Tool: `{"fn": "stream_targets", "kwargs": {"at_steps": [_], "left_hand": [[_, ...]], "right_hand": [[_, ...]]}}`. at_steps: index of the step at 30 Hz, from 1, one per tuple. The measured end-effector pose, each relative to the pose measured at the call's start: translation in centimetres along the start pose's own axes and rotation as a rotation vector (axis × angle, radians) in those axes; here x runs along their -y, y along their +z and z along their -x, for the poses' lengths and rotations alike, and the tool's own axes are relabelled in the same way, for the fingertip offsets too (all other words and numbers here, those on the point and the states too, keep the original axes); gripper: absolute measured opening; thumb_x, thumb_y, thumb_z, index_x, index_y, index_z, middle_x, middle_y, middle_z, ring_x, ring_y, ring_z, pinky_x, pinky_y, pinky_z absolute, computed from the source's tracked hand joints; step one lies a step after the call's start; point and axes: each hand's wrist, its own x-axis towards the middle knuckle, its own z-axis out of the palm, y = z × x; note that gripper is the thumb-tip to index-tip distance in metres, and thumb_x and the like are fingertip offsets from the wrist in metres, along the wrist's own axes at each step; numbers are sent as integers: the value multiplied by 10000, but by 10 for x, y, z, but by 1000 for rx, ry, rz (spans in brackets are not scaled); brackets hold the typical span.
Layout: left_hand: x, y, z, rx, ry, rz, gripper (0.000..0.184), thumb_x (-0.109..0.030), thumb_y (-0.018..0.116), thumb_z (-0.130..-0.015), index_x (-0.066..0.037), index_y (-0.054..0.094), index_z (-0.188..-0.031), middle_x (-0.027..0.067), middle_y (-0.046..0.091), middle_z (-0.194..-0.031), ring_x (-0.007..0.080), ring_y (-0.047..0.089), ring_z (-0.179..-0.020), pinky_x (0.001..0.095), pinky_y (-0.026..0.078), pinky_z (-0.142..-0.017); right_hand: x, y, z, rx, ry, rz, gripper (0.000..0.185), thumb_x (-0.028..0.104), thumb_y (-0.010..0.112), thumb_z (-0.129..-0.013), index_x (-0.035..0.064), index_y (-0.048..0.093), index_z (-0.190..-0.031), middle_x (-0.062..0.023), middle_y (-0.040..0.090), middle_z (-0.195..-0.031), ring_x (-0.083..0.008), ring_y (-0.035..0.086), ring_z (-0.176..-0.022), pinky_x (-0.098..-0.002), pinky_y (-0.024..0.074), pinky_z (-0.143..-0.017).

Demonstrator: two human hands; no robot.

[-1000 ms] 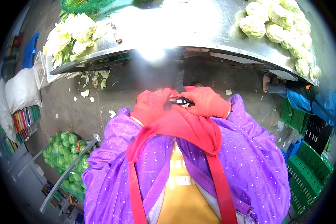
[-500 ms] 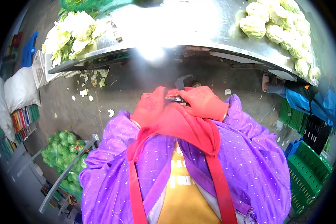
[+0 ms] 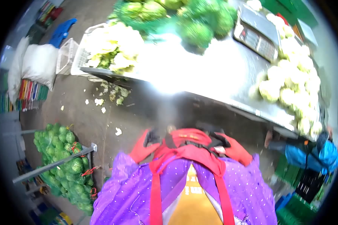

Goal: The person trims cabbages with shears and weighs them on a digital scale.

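Observation:
My left hand (image 3: 142,147), in a red glove with a dark inner side, is at the left edge of the bunched red apron (image 3: 187,153). Its fingers look apart, and no held thing shows. On the other side, my right hand (image 3: 236,150) wears a matching glove and sits beside a dark strap (image 3: 212,142) at my waist. Its fingers also look spread, though motion blurs the tips. Between the hands, a dark band crosses the apron's front. Red shoulder straps run down over my purple dotted jacket (image 3: 124,187).
A metal table (image 3: 229,71) ahead bears netted green cabbages (image 3: 197,33), a scale (image 3: 255,41) and pale cabbages (image 3: 289,82). A white crate (image 3: 80,62) of leaves stands left. Netted cabbages (image 3: 64,157) lie behind a metal rail (image 3: 56,165). Leaf scraps (image 3: 118,131) litter the floor.
My hands have come away from the dark buckle at the apron's middle and moved apart to either side. The view has turned, showing more of the tabletop, including the scale and netted cabbages.

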Motion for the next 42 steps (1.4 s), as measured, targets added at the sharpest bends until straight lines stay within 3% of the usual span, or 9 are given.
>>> {"fn": "stream_targets", "kwargs": {"at_steps": [5, 10, 15, 20, 29, 33, 36, 39, 42], "left_hand": [[28, 0, 66, -164, -429, -313, 519, -244, 723, -862, -32, 541, -1300, 95, 653, -1093, 173, 610, -997, 336, 491, -880], [78, -14, 66, -111, -450, -300, 487, -271, 711, -864, -37, 569, -1266, 102, 662, -1087, 186, 618, -997, 348, 492, -884], [87, -43, 63, -61, -469, -328, 459, -298, 700, -866, -41, 598, -1233, 109, 671, -1081, 200, 626, -998, 360, 494, -888], [98, -78, 59, -50, -506, -352, 437, -325, 688, -869, -45, 626, -1199, 116, 680, -1074, 213, 633, -999, 372, 495, -892], [107, -145, 37, 29, -619, -454, 416, -373, 667, -873, -53, 676, -1139, 129, 696, -1063, 237, 647, -1000, 393, 498, -899], [75, -212, -28, -490, -316, -327, 464, -354, 702, -836, -76, 644, -1202, 156, 703, -1048, 249, 671, -999, 369, 517, -877], [-6, -240, -102, -716, 53, -56, 470, -224, 713, -890, -28, 556, -1287, 112, 640, -1215, 202, 598, -1117, 321, 491, -928], [-100, -239, -167, -562, 385, 99, 439, -15, 619, -930, 10, 490, -1349, 113, 591, -1298, 177, 560, -1193, 300, 432, -1021], [-120, -250, -231, -608, 581, -775, 663, -274, 736, -803, -63, 483, -1379, 165, 534, -1349, 331, 485, -1283, 445, 352, -1095]], "right_hand": [[-15, -21, -6, -245, -40, 23, 535, 148, 681, -907, -1, 487, -1382, -132, 615, -1243, -152, 627, -896, -305, 513, -804], [135, 15, -58, -283, -669, 393, 431, 80, 675, -885, -34, 566, -1286, -99, 683, -1064, -138, 645, -892, -293, 517, -807], [274, 94, -40, 426, -812, -33, 503, 181, 734, -824, -55, 583, -1242, -108, 688, -1021, -167, 652, -920, -316, 517, -819], [305, 120, -53, 590, -1045, 28, 449, 201, 689, -851, -35, 595, -1222, -101, 677, -982, -169, 642, -886, -311, 511, -799], [308, 83, -90, 433, -1293, 69, 371, 238, 608, -899, 1, 616, -1186, -88, 656, -912, -173, 625, -823, -303, 500, -762], [293, 58, -103, 92, -1428, -56, 348, 254, 572, -920, 17, 626, -1169, -82, 647, -881, -175, 617, -796, -299, 496, -746], [266, 44, -179, -354, -895, -35, 335, 266, 545, -936, 29, 633, -1157, -78, 640, -857, -176, 611, -775, -296, 492, -733], [191, 24, -342, -356, -396, 443, 421, 346, 697, -870, 48, 614, -1155, -124, 650, -946, -229, 638, -831, -370, 500, -742], [138, 38, -385, -644, -352, 1005, 600, 470, 764, -749, 81, 585, -1169, -171, 596, -1030, -339, 618, -896, -447, 495, -743]]}}
